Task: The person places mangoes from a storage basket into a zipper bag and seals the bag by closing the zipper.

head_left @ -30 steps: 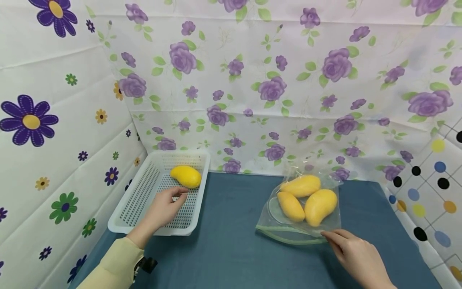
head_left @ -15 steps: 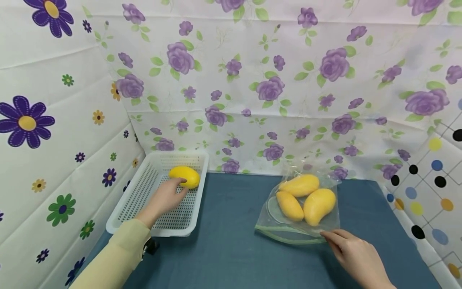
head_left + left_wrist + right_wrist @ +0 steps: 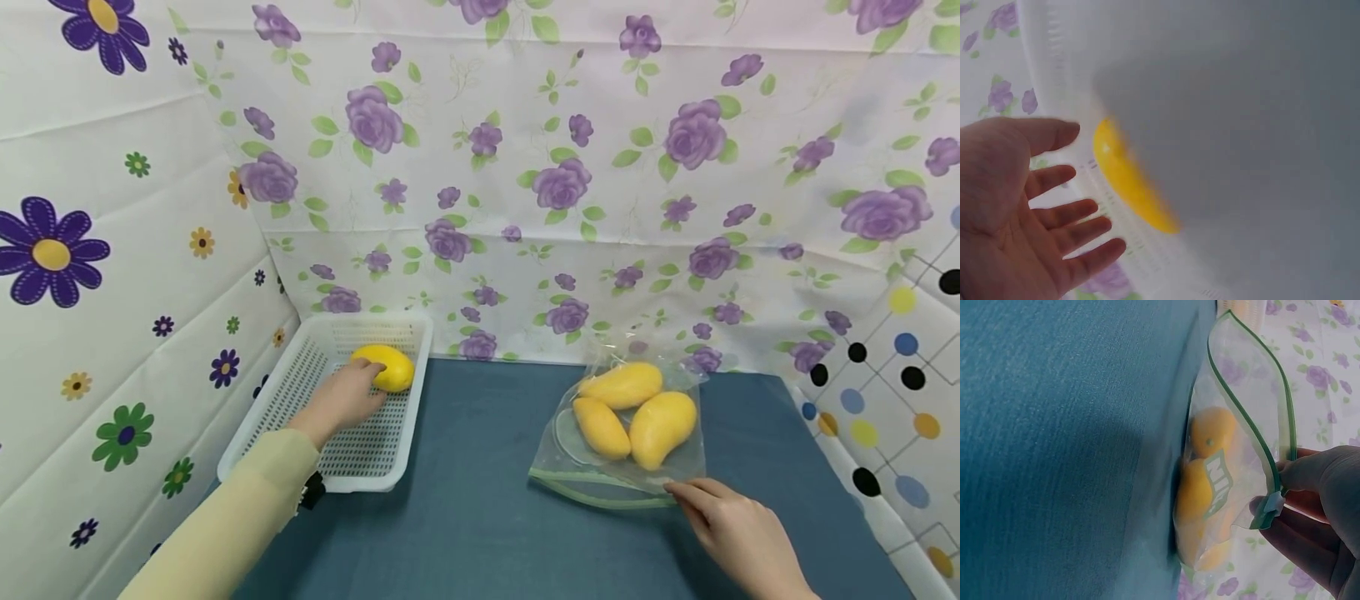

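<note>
A yellow mango lies in the white plastic basket. My left hand is over the basket, its fingertips overlapping the near side of that mango in the head view. In the left wrist view the hand's fingers are spread and fairly straight, with the mango just beyond them. My right hand pinches the corner of a clear zip bag by its slider end. Three mangoes rest inside the bag, and its green-edged mouth gapes in the right wrist view.
A blue cloth covers the table between basket and bag. Purple-flowered sheeting hangs along the back; patterned sheets close off the left and right sides. The basket's raised rim surrounds the loose mango.
My left hand has moved forward in the basket, from just short of the mango to over its near side. My right hand keeps its pinch on the zip bag in the same place.
</note>
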`<state>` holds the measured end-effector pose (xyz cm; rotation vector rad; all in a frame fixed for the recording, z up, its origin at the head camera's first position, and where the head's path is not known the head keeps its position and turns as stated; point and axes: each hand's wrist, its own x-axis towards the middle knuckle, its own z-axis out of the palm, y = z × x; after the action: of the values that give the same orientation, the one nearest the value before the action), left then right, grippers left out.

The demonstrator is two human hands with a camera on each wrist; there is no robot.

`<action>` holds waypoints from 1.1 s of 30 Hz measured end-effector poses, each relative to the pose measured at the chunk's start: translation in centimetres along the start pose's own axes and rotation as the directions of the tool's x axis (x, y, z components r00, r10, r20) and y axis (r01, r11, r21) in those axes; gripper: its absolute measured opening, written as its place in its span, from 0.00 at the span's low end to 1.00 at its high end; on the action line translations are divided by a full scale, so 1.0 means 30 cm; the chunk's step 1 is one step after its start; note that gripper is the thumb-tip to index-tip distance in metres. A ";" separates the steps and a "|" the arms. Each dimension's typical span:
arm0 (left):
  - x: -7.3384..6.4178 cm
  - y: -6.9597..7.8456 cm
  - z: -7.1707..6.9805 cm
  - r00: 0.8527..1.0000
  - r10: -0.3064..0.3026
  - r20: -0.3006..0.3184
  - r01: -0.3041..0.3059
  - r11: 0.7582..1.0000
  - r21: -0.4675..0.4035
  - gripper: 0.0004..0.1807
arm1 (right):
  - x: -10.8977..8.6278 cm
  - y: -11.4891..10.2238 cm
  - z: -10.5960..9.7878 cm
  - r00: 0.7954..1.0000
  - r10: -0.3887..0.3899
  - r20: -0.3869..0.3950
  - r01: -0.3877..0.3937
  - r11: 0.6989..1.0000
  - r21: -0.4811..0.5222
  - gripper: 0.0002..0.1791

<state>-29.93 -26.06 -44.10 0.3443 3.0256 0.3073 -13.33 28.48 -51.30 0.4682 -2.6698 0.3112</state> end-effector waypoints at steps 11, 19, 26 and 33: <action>0.004 0.037 -0.052 0.991 0.006 0.137 -0.016 0.997 0.071 0.32 | -0.002 -0.003 -0.002 1.000 0.007 0.006 -0.007 1.000 0.003 0.19; 0.051 0.013 -0.045 0.980 -0.024 0.199 -0.001 0.993 0.121 0.35 | -0.002 -0.007 -0.007 1.000 0.015 0.019 -0.015 1.000 0.012 0.20; 0.089 -0.026 -0.033 0.967 -0.038 0.251 0.011 0.994 0.109 0.38 | 0.001 -0.007 -0.012 1.000 0.011 0.024 -0.012 1.000 0.005 0.19; 0.108 -0.038 -0.044 0.979 -0.016 0.203 -0.022 0.983 0.184 0.35 | -0.003 -0.009 -0.013 1.000 0.019 0.025 -0.019 1.000 0.010 0.19</action>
<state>-33.46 -26.64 -43.21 0.3679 2.8564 -0.0119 -13.03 28.37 -50.94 0.4533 -2.6991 0.3270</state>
